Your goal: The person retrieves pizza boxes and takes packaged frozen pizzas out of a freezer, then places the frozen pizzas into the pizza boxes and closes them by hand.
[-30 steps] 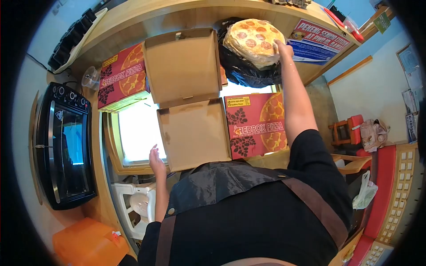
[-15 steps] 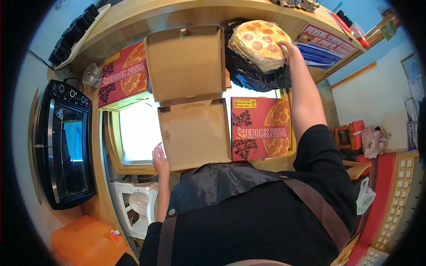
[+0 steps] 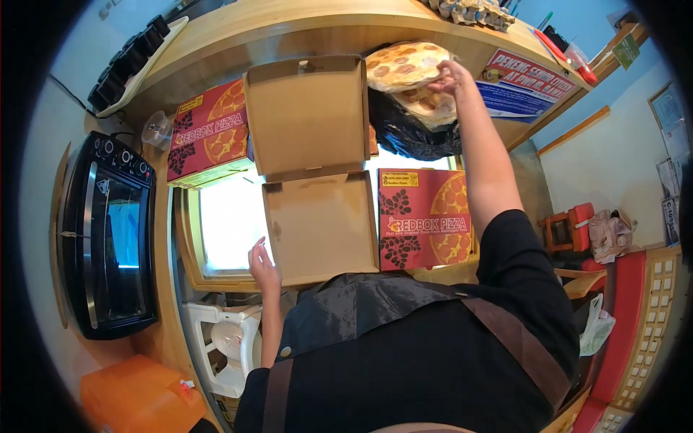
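My right hand (image 3: 453, 78) is closed on the right edge of a pepperoni pizza (image 3: 404, 65), which is raised and tilted. Below it, another pizza (image 3: 433, 107) rests on a black plastic bag (image 3: 411, 138). An open cardboard pizza box (image 3: 321, 227) stands in front of me, its lid (image 3: 307, 119) folded back and its inside bare brown with a few stains. At the box's left edge my left hand (image 3: 263, 267) is open with the fingers apart, holding nothing.
Closed red pizza boxes lie to the right (image 3: 422, 216) and back left (image 3: 209, 133) of the open one. A black toaster oven (image 3: 115, 238) stands at the left. A wooden ledge (image 3: 289, 32) runs along the back. A white chair (image 3: 209, 332) and an orange container (image 3: 141, 397) are lower left.
My right hand has lifted the top pizza off the pile and shifted it slightly left, uncovering the one beneath. My left hand stays by the box's left edge, its fingers a little more spread.
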A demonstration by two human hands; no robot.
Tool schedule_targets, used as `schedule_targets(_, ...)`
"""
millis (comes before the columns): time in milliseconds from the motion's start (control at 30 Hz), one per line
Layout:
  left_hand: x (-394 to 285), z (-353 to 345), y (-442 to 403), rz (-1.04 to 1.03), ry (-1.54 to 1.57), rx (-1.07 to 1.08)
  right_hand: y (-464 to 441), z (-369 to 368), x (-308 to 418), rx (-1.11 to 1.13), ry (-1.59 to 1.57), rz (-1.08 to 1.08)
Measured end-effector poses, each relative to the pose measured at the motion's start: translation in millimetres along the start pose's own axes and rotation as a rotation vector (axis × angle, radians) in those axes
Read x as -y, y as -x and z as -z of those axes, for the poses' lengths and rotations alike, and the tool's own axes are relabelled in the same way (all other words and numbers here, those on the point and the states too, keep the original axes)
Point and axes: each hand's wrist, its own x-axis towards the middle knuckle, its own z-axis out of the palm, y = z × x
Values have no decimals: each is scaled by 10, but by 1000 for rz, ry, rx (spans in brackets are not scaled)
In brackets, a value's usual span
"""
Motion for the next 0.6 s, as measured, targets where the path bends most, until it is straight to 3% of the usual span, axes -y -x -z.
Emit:
schedule_targets(100,71,-29,-7,-52,11,1,43,-183,-280,-176,204,168)
schedule_targets(233,-85,52,105,30,8,-5,-411,-117,-446,-254,7,102)
schedule_targets(467,-52,-26,94,91,61,-3,-473,-180,-424,-216,203,176)
schedule_targets(567,-133,-56,22,34,1,7,-704,-132,-424,-23,-12,310)
schedule_targets(600,-165,-49,-5,11,-29,10,-773,-132,-412,-94,-28,427)
